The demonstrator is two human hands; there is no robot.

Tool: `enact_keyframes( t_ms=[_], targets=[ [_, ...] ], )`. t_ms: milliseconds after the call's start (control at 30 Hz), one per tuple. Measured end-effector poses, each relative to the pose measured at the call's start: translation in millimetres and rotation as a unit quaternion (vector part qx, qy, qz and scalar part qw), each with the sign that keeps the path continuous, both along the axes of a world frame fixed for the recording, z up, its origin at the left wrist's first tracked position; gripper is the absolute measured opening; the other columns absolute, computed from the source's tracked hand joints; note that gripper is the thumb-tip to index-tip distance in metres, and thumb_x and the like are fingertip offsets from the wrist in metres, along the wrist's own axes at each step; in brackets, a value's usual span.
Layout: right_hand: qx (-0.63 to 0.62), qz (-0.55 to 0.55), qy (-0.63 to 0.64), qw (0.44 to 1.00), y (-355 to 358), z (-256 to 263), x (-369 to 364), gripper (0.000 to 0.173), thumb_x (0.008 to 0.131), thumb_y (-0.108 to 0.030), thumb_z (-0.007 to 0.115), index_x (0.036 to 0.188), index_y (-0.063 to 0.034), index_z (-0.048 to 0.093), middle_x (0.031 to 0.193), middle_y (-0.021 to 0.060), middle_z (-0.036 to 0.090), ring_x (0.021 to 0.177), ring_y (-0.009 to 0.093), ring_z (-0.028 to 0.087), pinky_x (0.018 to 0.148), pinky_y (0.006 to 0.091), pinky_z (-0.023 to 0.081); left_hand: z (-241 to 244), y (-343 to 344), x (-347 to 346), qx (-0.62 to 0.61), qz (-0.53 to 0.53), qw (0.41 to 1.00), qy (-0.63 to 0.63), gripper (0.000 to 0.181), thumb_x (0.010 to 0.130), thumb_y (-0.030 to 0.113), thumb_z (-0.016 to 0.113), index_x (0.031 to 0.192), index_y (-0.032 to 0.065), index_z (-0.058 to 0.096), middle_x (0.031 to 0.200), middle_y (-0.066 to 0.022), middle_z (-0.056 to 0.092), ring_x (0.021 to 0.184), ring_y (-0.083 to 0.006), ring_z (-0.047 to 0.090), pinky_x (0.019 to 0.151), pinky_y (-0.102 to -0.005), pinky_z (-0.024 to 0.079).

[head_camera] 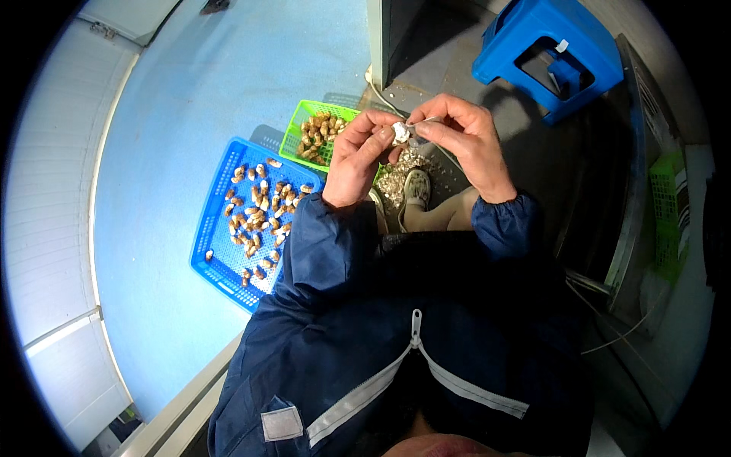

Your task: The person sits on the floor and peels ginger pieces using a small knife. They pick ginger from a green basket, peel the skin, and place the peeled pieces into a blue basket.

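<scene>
My left hand [361, 157] holds a small whitish mushroom piece [401, 132] between thumb and fingers. Close against it, my right hand [465, 140] pinches a thin, pale tool, perhaps a small blade [427, 121]; its exact kind cannot be told. Left of my hands stands a green plastic basket [290, 132] with brown mushrooms [314, 137] in it, partly hidden by my left hand. Nearer to me, a blue plastic basket [214, 225] holds many brown and white mushrooms [257, 217], spread over its perforated bottom; my left sleeve covers part of its edge.
Pale trimmings [400, 171] lie heaped on the floor around my shoes [417, 188]. Both baskets stand on a light blue surface [171, 143]. A blue plastic stool [599, 51] is at the upper right, and a cable [382, 98] runs behind my hands.
</scene>
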State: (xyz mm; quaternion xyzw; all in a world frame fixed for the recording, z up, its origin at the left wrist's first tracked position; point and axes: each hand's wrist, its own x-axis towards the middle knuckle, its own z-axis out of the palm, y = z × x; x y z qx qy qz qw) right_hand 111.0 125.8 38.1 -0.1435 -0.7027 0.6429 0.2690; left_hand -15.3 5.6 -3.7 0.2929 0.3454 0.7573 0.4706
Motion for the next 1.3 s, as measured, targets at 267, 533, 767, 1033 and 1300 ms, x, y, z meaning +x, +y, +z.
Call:
enact_keyframes(
  t_ms=[267,533,767,1033,1300],
  targets=[
    [-0.038,0.017,-0.005,0.999,-1.8,2.7,-0.3,0.007,0.083,0.0,0.061,0.078,-0.0031,0.057,0.09,0.0021,0.061,0.076,0.004,0.053,0.068,0.0189,0.043,-0.2,-0.8,-1.0,0.009,-0.012,0.999,-0.029,0.018,0.095,0.015,0.049,0.104,0.0007,0.055,0.088,-0.0069,0.058,0.069,-0.0131,0.048,0.063,-0.0249,0.038],
    [-0.015,-0.028,0.03,0.999,-2.8,5.9,-7.1,0.005,0.082,-0.003,0.064,0.079,-0.0014,0.061,0.08,-0.0007,0.059,0.072,0.003,0.054,0.061,0.019,0.043,5.8,2.0,2.2,-0.006,-0.004,0.998,-0.059,0.021,0.097,0.019,0.044,0.107,0.0014,0.051,0.079,-0.0059,0.054,0.058,-0.0129,0.045,0.054,-0.0239,0.034],
    [0.072,-0.041,0.019,0.996,-7.3,0.5,-10.2,0.004,0.081,-0.005,0.065,0.078,-0.0032,0.063,0.074,-0.0014,0.059,0.067,0.004,0.053,0.06,0.0196,0.041,3.6,6.0,7.0,-0.049,0.019,0.995,-0.083,0.025,0.098,0.025,0.043,0.105,0.0024,0.05,0.071,-0.0064,0.052,0.055,-0.012,0.042,0.052,-0.0245,0.033],
    [0.134,-0.015,0.029,0.99,-6.3,-4.2,-13.0,0.006,0.08,0.001,0.063,0.077,-0.0006,0.058,0.088,0.002,0.058,0.069,0.004,0.049,0.065,0.0196,0.041,1.0,3.0,4.6,-0.059,0.017,0.995,-0.082,0.022,0.098,0.025,0.044,0.101,0.0058,0.053,0.078,-0.0018,0.053,0.059,-0.009,0.045,0.052,-0.0211,0.034],
    [0.134,-0.036,0.008,0.99,-13.7,3.1,-14.0,0.009,0.077,0.001,0.064,0.071,0.0012,0.057,0.081,0.0049,0.057,0.07,0.01,0.057,0.061,0.0229,0.045,5.9,5.5,14.2,-0.13,0.134,0.982,0.019,0.022,0.1,0.026,0.043,0.092,0.0069,0.051,0.067,0.0001,0.051,0.055,-0.004,0.044,0.048,-0.0172,0.033]
  ],
)
